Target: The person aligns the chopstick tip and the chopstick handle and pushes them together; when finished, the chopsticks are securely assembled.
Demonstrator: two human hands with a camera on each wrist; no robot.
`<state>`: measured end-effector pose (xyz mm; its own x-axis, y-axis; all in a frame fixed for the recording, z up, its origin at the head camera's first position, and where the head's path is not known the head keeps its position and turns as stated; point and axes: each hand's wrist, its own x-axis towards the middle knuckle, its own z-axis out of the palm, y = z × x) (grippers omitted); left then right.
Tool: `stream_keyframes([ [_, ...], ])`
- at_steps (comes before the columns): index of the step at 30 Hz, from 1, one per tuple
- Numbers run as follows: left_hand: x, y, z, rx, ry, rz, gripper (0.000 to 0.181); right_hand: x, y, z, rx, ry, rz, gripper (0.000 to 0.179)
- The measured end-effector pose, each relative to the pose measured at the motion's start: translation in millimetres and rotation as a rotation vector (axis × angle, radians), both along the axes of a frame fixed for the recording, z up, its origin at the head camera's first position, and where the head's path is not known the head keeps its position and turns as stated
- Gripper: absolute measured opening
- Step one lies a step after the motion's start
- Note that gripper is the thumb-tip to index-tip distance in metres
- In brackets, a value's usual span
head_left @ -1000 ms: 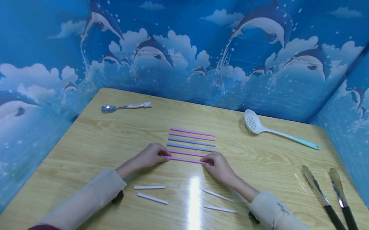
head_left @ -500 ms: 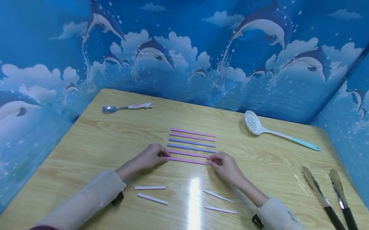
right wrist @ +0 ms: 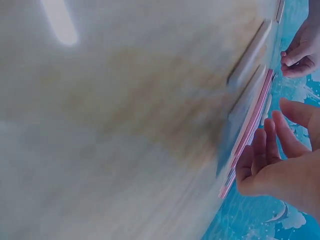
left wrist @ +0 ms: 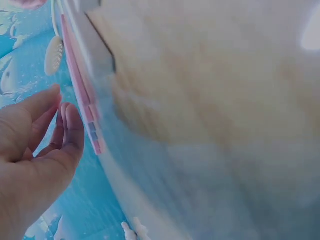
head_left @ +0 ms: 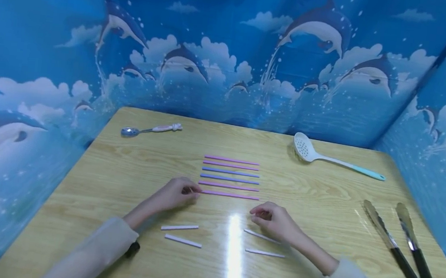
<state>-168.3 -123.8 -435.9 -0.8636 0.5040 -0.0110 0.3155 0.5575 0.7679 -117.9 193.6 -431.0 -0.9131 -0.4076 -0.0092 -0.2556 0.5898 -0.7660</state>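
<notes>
Thin coloured sticks lie in parallel rows mid-table: two pinkish-purple sticks (head_left: 232,160) farthest, two blue sticks (head_left: 231,172) between, and two pink sticks (head_left: 229,195) nearest. My left hand (head_left: 174,193) is at the left end of the nearest pink stick, its fingers loosely bent. Nothing shows between its fingers in the left wrist view; whether a fingertip touches the stick cannot be told. Below the right end of the rows, my right hand (head_left: 275,221) hovers with relaxed fingers and holds nothing. Closer to me lie two short white sticks (head_left: 182,241) at left and two more white sticks (head_left: 265,253) at right.
A spoon (head_left: 150,130) with a decorated handle lies at the back left of the wooden table (head_left: 122,169). At the back right is a white skimmer (head_left: 305,147) with a turquoise handle. Black-handled tongs (head_left: 411,254) lie spread at the right. A dolphin-print curtain (head_left: 233,45) surrounds the table.
My right hand has let go of the nearest pink stick's right end and drawn back toward me. My left hand has eased slightly leftward from the stick's left end. The sticks keep their rows.
</notes>
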Motion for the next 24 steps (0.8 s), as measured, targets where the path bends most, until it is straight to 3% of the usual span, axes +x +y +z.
stream_keyframes([
  [7,20.9,-10.8,4.3,0.037,-0.044,-0.055,0.021,14.6,5,-0.4,-0.009,-0.042,0.033,0.021],
  [14,38.8,-16.5,5.7,0.016,-0.137,-0.104,0.022,23.0,10,0.0,-0.020,-0.085,0.050,0.025],
  [19,44.1,-16.4,5.2,-0.013,-0.175,-0.169,0.019,25.2,12,-3.9,-0.008,-0.072,0.083,0.021],
  [24,45.1,-13.6,5.2,-0.036,-0.221,-0.192,0.018,25.6,13,-5.7,0.019,-0.048,0.103,0.016],
])
